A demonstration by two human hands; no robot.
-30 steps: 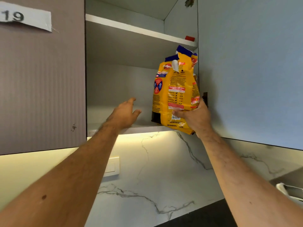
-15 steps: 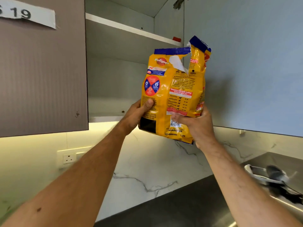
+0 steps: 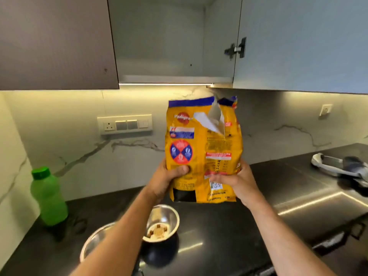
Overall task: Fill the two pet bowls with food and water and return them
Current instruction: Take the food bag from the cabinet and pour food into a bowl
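I hold a yellow pet food bag [image 3: 203, 148] upright above the dark counter, its top torn open. My left hand [image 3: 165, 178] grips its lower left side, thumb across the front. My right hand [image 3: 235, 181] holds the lower right side with fingers wrapped over the front. Below the bag, a steel pet bowl [image 3: 161, 226] with a few brown kibble pieces stands on the counter. A second steel bowl [image 3: 93, 242] sits to its left, partly hidden by my left forearm. A green water bottle [image 3: 47, 198] stands at the left.
The wall cabinet [image 3: 165, 40] above stands open, its door [image 3: 298, 42] swung out to the right. A steel sink area [image 3: 318, 200] lies at the right with a white and dark object [image 3: 338, 166] on the counter behind it. A socket panel [image 3: 124, 124] is on the backsplash.
The bag has come out of the cabinet and down to counter height. My left hand has taken hold of it. The view has tilted down, revealing both bowls and the bottle.
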